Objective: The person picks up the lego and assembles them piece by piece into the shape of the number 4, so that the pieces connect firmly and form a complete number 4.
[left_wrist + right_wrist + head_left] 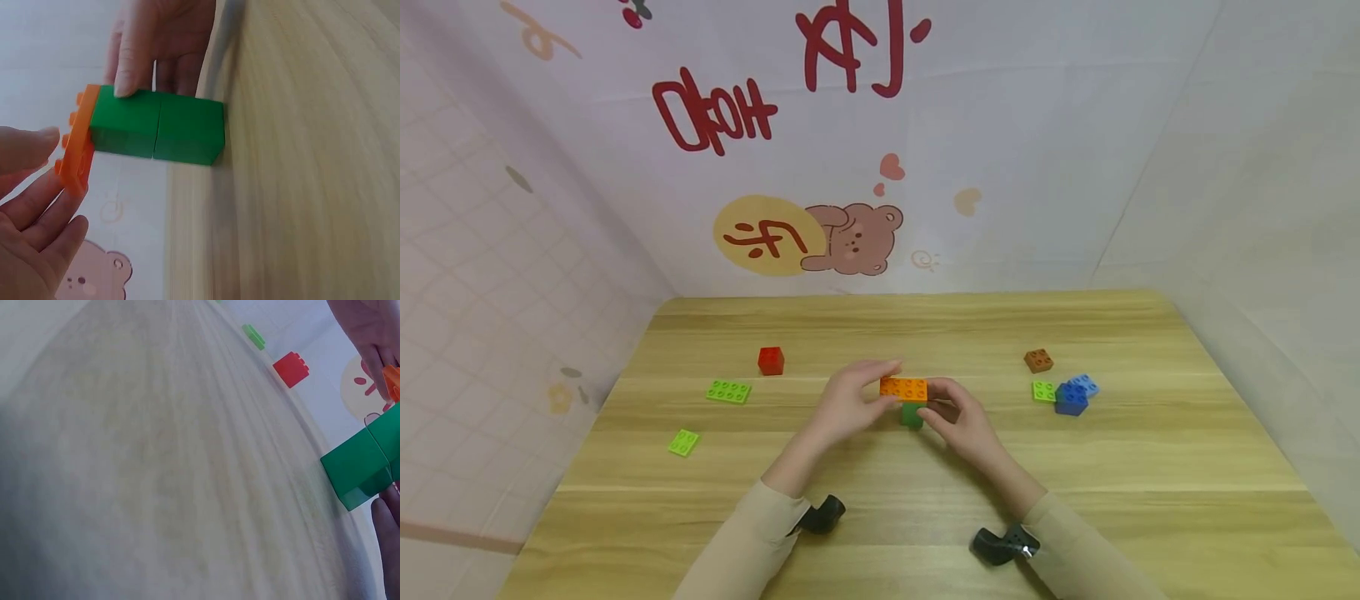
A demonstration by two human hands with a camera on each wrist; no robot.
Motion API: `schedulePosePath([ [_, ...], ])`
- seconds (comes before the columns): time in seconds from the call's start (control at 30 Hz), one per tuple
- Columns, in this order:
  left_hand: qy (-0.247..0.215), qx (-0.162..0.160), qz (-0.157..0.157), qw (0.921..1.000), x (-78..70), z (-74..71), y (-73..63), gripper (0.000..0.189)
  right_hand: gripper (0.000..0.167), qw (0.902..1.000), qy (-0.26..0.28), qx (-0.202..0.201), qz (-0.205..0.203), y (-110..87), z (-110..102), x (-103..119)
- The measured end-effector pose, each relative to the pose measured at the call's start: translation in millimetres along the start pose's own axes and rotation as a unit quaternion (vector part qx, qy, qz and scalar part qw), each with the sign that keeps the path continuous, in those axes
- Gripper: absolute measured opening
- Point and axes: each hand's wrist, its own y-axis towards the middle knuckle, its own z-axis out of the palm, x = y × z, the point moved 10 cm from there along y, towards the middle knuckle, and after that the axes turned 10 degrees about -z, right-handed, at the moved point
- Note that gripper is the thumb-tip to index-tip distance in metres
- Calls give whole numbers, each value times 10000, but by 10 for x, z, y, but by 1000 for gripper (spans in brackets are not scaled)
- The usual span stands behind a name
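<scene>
Two green blocks (156,125) stand stacked, low on the wooden table near its middle. Across their top lies an orange brick with two rows of studs (904,389), reaching out to the left past the green stack. My left hand (852,398) pinches this overhanging end between thumb and fingers. On the other side, my right hand (966,425) grips the upper green block; its thumb shows against the face in the left wrist view. From the head, the orange brick hides most of the stack.
To the left lie a red block (771,361), a long lime plate (728,392) and a small lime plate (683,442). At right are a brown brick (1039,360), a lime plate (1043,391), a dark blue block (1071,399) and a light blue brick (1084,384). A white curtain (1037,242) hangs behind.
</scene>
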Motion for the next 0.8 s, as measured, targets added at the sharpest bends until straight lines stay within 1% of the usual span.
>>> schedulePosePath([
  [0.03,-27,-80,-4,10000,19,-40,-24,51,33,10000,6,-7,18,1,1,2],
  [0.1,-136,-233,23,9996,65,-124,-80,48,34,10000,-10,-23,77,-12,-3,-88],
  [0.27,-166,-576,39,9982,251,-296,-217,46,37,9998,-48,13,171,-63,-22,-346],
  [0.33,-116,-663,-7,9977,334,-340,-256,46,38,9998,-26,41,199,-71,-21,-360],
  [0.43,-121,-720,-182,9972,452,-400,-308,45,40,9996,-70,57,265,-77,-17,-364],
  [0.6,-109,-796,-582,9951,652,-503,-387,41,46,9994,-93,-14,341,-53,-33,-279],
  [0.8,-334,-898,-914,9912,905,-654,-453,39,48,9997,102,-19,242,63,-41,35],
])
